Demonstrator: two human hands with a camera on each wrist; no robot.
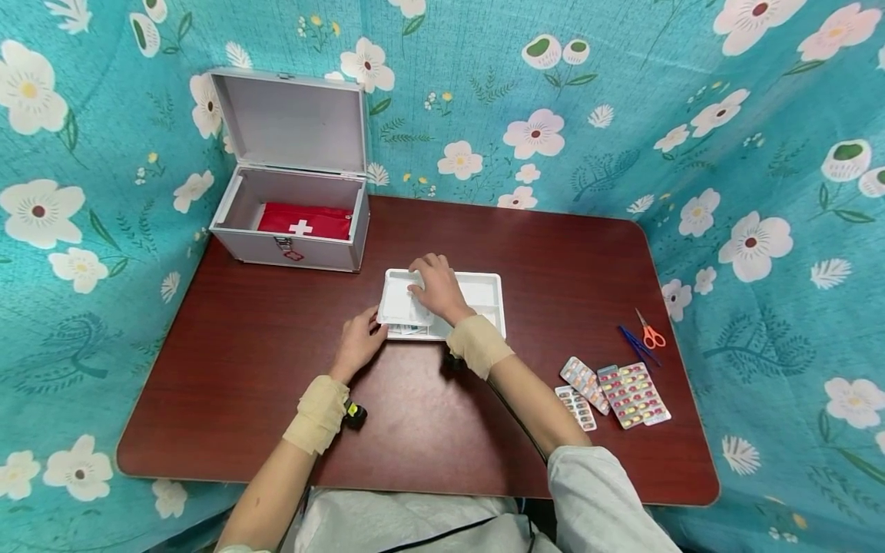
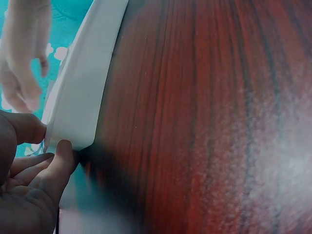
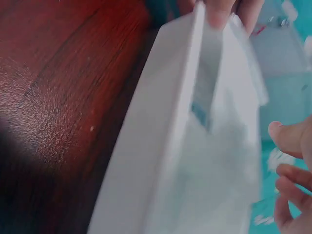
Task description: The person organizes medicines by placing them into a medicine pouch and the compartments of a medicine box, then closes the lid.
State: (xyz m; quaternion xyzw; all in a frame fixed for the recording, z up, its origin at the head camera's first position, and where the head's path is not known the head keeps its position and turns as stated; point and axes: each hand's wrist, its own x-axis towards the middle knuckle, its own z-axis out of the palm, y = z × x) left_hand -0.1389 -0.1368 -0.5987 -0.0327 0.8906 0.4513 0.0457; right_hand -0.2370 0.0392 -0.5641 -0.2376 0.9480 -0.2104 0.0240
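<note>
A white compartment tray lies on the table, with a smaller flat white lid over its left part. Small packets show in the gap along the lid's front edge. My left hand grips the tray's front left corner; in the left wrist view its thumb is at the rim and its fingers bend round the corner. Above the lid is my right hand. In the right wrist view the loosely bent right fingers stand apart from the tray with nothing between them.
At the back left stands an open silver case with a red pouch marked with a white cross. Several blister packs, blue tweezers and orange-handled scissors lie at the right. A floral curtain hangs behind the table.
</note>
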